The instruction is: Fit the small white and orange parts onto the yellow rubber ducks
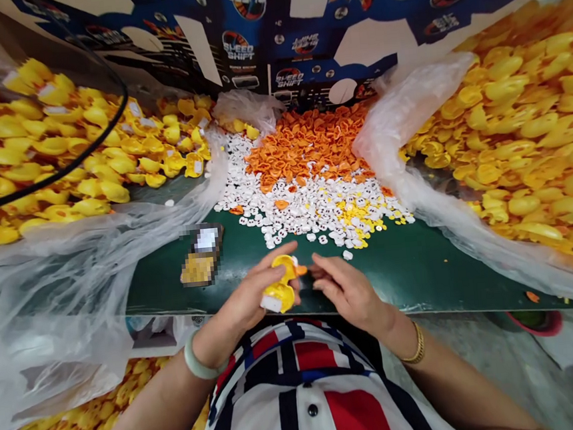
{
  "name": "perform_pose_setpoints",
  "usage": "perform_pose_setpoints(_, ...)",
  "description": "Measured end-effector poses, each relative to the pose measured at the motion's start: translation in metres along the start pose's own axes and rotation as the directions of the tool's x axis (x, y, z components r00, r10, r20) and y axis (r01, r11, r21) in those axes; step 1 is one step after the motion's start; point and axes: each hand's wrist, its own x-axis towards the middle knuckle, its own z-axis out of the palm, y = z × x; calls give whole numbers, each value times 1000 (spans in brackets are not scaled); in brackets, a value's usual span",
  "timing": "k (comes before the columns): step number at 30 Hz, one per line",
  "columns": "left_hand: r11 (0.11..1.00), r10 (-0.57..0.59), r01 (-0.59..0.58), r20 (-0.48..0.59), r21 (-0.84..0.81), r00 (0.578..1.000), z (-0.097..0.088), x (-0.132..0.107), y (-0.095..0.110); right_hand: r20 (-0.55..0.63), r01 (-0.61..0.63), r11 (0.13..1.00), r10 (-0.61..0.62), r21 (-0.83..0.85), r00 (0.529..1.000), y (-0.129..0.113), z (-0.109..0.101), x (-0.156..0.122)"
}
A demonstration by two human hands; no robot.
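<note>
Yellow duck (278, 284) is gripped in the left hand (251, 302) at lower centre of the frame, just over the near edge of the green table (421, 263), with an orange beak (300, 269) seemingly half seated on it. The right hand (346, 290) is held just beside the beak, fingers drawn together, though whether anything's pinched can't be told. Looks like the beak-fitting step tbh, so a straight, firm press is probably what's called for next.

Place: we are in a toy assembly workshop.
Signs: bagged heaps of yellow duck bodies (534, 120), loose orange beaks (310, 146), white parts (290, 208).
</note>
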Motion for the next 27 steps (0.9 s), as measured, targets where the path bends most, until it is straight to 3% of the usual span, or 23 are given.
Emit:
perform_pose_setpoints(5, 990, 138, -138, -6, -41, 990, -6, 7, 27, -35, -224, 923, 225, -314, 974, 34, -45, -2)
perform_pose_setpoints(9, 986, 160, -157, 58, -52, 985, 2, 25, 36, 13, -249, 823, 297, -511, 955, 49, -70, -5)
perform_pose_setpoints(16, 988, 150, -149, 27, -51, 988, 3, 54, 26, 79, -199, 755, 315, -624, 946, 51, -66, -12)
perform_pose_setpoints(21, 978, 194, -196, -33, -71, 980, -7, 57, 25, 83, -188, 736, 315, -650, 945, 58, -63, -11)
perform_pose_setpoints(27, 975, 206, -208, -33, -81, 978, -2, 58, 25, 48, -190, 743, 286, -641, 957, 58, -56, -9)
